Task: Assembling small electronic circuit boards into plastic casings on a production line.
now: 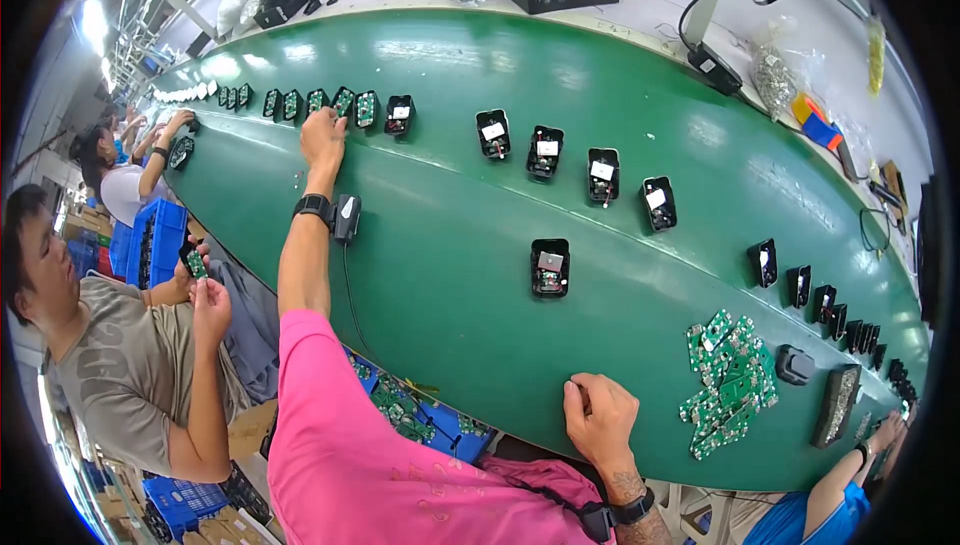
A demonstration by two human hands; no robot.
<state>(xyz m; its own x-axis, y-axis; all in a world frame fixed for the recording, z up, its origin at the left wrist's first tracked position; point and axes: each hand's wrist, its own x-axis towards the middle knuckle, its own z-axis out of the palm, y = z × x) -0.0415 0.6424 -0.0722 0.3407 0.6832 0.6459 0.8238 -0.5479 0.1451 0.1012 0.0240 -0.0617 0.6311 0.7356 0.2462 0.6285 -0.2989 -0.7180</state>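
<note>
- Your left hand (323, 138) was at the row of cases, toward the left end of the table (450, 255); its fingers reached the near end of one case (343, 102). Could not tell whether they had closed on it.
- Your right hand (602, 413) lay by the near edge, fingers curled into a loose fist, with nothing seen in it.
- Handling (judged): the case looked light and stiff, its smooth walls perhaps a little slippery. The green board showing inside seemed the fragile part; best hold was by the two long outer walls, off the components.
- Case form: black, apparently plastic, an open-topped oblong with rounded corners.
- To the right, well in from the far edge, cases with white blocks (545, 153) stood spaced out, small wires showing in some.
- A lone case (550, 268) sat between that row and the near edge, a pale grey block in it.
- Loose boards (733, 385) lay heaped toward the table's right end: thin, rigid, edges overlapping, likely easiest to lift by their rims.
- Beside your left wrist stood a black device (347, 217), its cable trailing to the near edge.
- Tabletop: glossy green, smooth, with bright reflections.
</note>
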